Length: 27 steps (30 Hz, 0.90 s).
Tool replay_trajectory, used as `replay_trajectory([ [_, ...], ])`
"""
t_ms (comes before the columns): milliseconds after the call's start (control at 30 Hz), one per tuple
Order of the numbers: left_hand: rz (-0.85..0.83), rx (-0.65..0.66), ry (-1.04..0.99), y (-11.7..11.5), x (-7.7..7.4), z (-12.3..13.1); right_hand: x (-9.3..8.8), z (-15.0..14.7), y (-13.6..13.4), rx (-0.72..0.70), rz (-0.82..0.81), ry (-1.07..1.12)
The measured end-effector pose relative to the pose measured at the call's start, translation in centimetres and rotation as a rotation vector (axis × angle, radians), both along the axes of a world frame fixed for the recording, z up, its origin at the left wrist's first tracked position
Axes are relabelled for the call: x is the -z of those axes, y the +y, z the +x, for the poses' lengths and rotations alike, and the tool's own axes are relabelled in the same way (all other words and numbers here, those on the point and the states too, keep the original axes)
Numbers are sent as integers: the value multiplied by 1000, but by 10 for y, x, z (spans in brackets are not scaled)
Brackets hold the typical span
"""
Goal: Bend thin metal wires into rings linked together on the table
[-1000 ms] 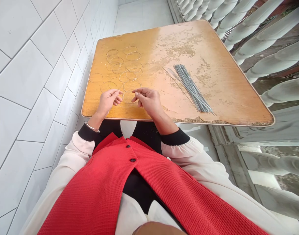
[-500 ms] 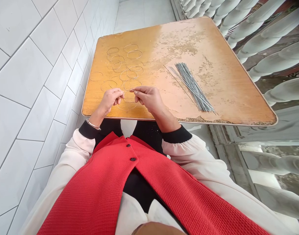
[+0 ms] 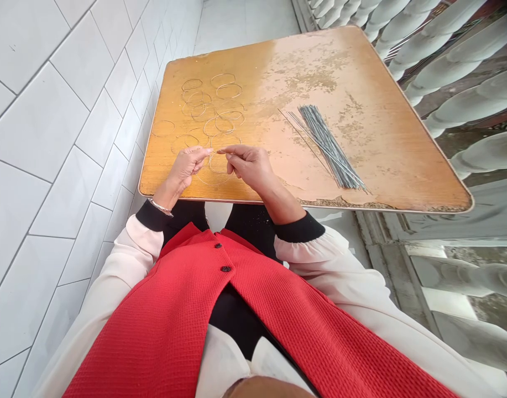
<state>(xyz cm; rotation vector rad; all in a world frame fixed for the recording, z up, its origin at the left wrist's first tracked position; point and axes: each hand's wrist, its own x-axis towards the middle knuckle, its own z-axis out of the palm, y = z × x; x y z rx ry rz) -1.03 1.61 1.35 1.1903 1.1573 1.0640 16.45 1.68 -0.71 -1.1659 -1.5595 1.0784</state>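
Observation:
Near the table's front edge, my left hand (image 3: 189, 165) and my right hand (image 3: 250, 164) face each other, fingertips almost touching. Both pinch a thin wire (image 3: 212, 176), whose faint loop hangs below the fingers. Its ends are hidden between the fingertips. Several thin wire rings (image 3: 224, 122) lie partly overlapping on the left part of the table, just beyond my hands. Right of my right hand lies a bundle of straight grey wires (image 3: 325, 143), with a few loose wires (image 3: 306, 141) along its left side.
The worn wooden table (image 3: 402, 160) has a chipped front edge. A white tiled wall (image 3: 46, 166) runs along the left. White balusters (image 3: 469, 105) stand close on the right. My legs are under the table's front edge.
My left hand has moved slightly right and its fingers have straightened towards the right fingertips. My right fingertips have moved slightly left, narrowing the gap between the hands.

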Motion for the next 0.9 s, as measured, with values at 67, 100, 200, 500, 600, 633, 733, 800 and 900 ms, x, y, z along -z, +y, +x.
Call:
replay_trajectory([
  [67, -20, -29, -8, 0, 0, 1, 0, -1, 0, 1, 2, -5],
  [100, -20, -37, -14, 0, 0, 2, 0, -1, 1, 1, 4, -7],
  [200, -4, -38, -31, 0, 1, 3, 1, -1, 1, 4, 12, -10],
  [500, -53, 7, -29, 4, -1, -5, -4, -1, 2, -24, -73, 80],
  [600, -78, -2, -26, 4, -3, -10, -3, 0, 4, 0, -88, 122],
  [633, -79, -6, -21, 3, -4, -12, -2, 1, 5, 9, -92, 136],
  [733, -69, -14, -5, -1, -2, -16, 1, 2, 6, 41, -98, 169],
  [800, -42, -17, -2, -4, 1, -17, 1, 2, 7, 61, -102, 183],
  [900, 5, -28, -9, -6, 4, -16, 1, 1, 6, 61, -106, 198],
])
